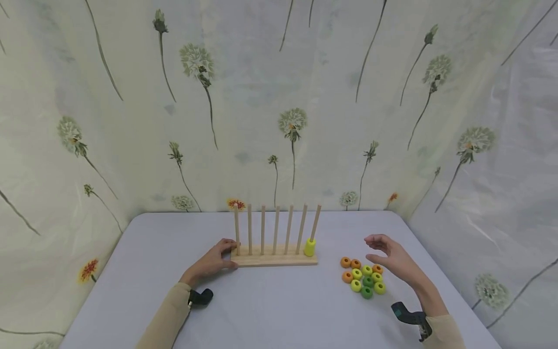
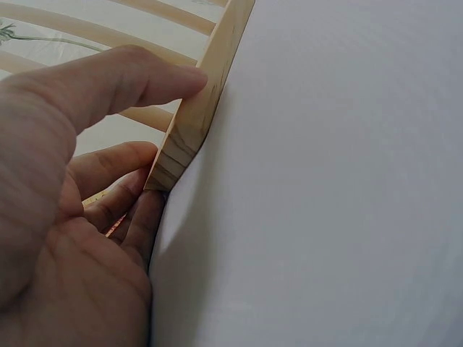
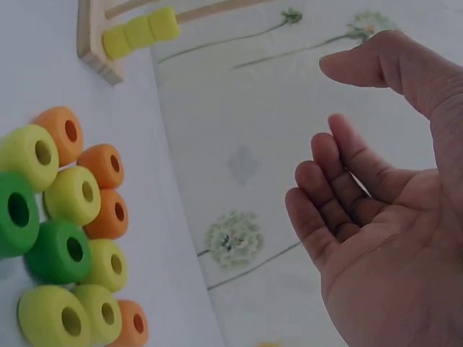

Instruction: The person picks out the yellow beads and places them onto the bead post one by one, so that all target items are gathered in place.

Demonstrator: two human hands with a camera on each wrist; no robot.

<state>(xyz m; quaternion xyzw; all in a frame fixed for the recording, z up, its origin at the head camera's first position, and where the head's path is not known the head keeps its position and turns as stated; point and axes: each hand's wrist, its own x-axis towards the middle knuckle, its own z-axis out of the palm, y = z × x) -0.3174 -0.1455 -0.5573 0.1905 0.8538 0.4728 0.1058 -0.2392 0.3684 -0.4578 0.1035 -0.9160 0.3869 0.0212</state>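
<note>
A wooden peg rack (image 1: 277, 261) with a row of upright pegs stands toward the back of the table. My left hand (image 1: 212, 261) grips its left end, thumb against the front edge and fingers around the end and back, as the left wrist view shows. Three yellow beads (image 3: 141, 33) are stacked on the rightmost peg; the other pegs are bare. Raised beside a group of loose beads, my right hand (image 1: 398, 261) holds nothing, its thumb apart from its loosely bent fingers. The group includes orange beads (image 1: 347, 277), yellow beads (image 1: 379, 288) and green beads (image 1: 367, 292), holes facing up.
A white table (image 1: 270, 310) carries the rack and the loose beads, which lie to the right of the rack. Flower-printed curtain (image 1: 248, 121) surrounds the back and sides. Each wrist wears a black camera mount (image 1: 410, 315).
</note>
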